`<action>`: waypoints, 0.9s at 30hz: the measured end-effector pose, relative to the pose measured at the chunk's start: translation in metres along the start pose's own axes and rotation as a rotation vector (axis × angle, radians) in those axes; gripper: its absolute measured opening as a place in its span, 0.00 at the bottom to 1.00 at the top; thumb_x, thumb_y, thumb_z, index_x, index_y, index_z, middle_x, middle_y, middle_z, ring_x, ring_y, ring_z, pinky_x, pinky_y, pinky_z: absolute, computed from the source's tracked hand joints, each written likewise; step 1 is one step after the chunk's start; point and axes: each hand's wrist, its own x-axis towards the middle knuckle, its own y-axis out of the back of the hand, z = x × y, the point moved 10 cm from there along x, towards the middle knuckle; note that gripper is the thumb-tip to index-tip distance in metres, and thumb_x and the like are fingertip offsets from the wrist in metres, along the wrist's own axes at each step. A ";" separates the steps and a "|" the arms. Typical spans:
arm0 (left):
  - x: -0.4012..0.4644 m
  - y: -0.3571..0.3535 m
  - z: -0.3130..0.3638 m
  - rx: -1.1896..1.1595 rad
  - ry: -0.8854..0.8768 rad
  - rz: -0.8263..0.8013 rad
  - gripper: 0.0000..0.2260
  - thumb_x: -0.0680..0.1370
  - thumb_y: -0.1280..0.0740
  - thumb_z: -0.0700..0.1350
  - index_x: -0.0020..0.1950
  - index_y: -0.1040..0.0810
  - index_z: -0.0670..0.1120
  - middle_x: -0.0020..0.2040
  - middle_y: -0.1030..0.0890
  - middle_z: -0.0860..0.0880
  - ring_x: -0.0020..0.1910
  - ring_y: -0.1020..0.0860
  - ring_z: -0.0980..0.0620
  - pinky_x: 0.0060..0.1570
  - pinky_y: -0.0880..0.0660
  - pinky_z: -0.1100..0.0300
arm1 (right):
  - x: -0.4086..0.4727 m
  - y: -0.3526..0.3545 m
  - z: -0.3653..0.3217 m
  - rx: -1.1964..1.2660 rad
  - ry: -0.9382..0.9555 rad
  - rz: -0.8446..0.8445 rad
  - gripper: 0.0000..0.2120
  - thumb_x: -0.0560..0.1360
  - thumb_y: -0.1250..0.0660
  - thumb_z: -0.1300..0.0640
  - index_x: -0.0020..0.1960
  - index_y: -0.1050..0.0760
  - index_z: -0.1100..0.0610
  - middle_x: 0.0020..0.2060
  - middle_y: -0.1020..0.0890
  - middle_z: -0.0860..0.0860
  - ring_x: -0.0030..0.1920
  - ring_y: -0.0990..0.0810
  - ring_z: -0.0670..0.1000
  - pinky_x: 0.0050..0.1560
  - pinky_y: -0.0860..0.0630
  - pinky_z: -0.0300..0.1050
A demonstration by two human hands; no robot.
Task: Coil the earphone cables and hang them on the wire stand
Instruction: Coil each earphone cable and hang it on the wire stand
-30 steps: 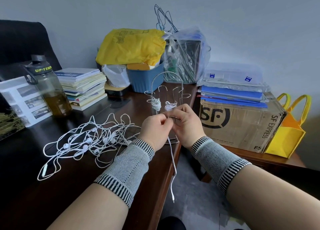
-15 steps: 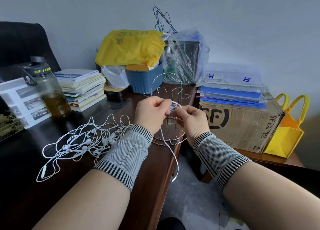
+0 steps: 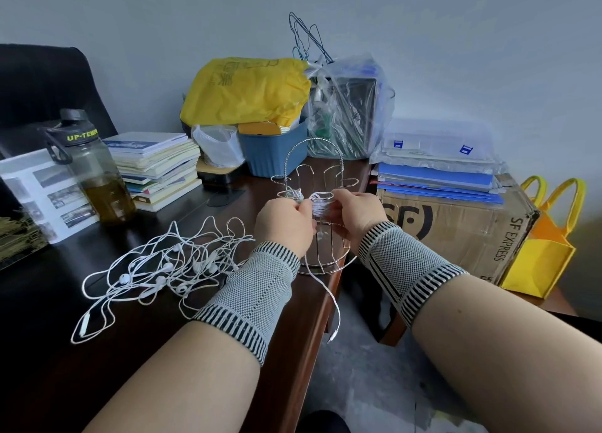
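A chrome wire stand point(image 3: 314, 175) sits at the dark desk's right edge. One coiled white earphone bundle point(image 3: 293, 194) hangs on a left hook. My left hand point(image 3: 283, 225) and my right hand point(image 3: 356, 212) pinch a second coiled white earphone cable point(image 3: 321, 206) between them, in front of the stand. Its loose tail point(image 3: 332, 302) droops past the desk edge, ending in a plug. A tangled heap of white earphones point(image 3: 163, 266) lies on the desk to the left.
A bottle point(image 3: 94, 175) and a stack of books point(image 3: 156, 168) stand at the left. A blue bin point(image 3: 273, 149) under a yellow bag and plastic bags sit behind the stand. A cardboard box point(image 3: 456, 230) with blue folders is right of it.
Both hands have risen with the cable from low in front of the stand up to hook height. The hanging tail has been drawn up and is shorter.
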 end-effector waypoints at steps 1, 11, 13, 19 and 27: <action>-0.002 -0.004 -0.006 -0.151 0.089 -0.019 0.17 0.80 0.40 0.47 0.35 0.20 0.45 0.34 0.16 0.47 0.36 0.16 0.49 0.44 0.19 0.55 | 0.001 0.000 0.000 -0.003 -0.011 0.003 0.12 0.74 0.34 0.54 0.33 0.24 0.57 0.34 0.18 0.55 0.40 0.18 0.57 0.42 0.23 0.50; -0.024 -0.018 -0.013 -0.557 0.274 -0.067 0.14 0.82 0.44 0.39 0.37 0.28 0.41 0.38 0.17 0.46 0.36 0.17 0.54 0.31 0.22 0.62 | 0.005 0.001 0.007 -0.001 -0.007 -0.012 0.14 0.72 0.32 0.53 0.30 0.25 0.56 0.29 0.20 0.54 0.38 0.19 0.58 0.47 0.21 0.56; -0.025 -0.017 -0.014 -0.524 0.246 -0.077 0.13 0.81 0.45 0.39 0.38 0.28 0.42 0.41 0.16 0.46 0.40 0.17 0.53 0.37 0.22 0.60 | 0.003 0.000 0.010 0.060 -0.004 -0.037 0.11 0.73 0.33 0.56 0.33 0.25 0.58 0.28 0.21 0.53 0.37 0.22 0.56 0.43 0.23 0.52; -0.023 -0.016 -0.013 -0.343 0.113 -0.113 0.12 0.74 0.42 0.45 0.34 0.22 0.48 0.44 0.14 0.47 0.49 0.17 0.46 0.55 0.22 0.42 | -0.005 -0.003 0.013 0.202 0.001 -0.089 0.04 0.75 0.33 0.62 0.42 0.27 0.61 0.28 0.20 0.55 0.38 0.23 0.56 0.41 0.25 0.47; -0.029 -0.012 0.005 -0.011 -0.063 -0.113 0.11 0.80 0.39 0.44 0.40 0.27 0.42 0.34 0.25 0.48 0.39 0.28 0.44 0.37 0.37 0.56 | -0.027 -0.003 -0.025 -0.266 0.499 -0.057 0.12 0.72 0.32 0.65 0.38 0.28 0.49 0.37 0.20 0.48 0.37 0.21 0.44 0.44 0.23 0.40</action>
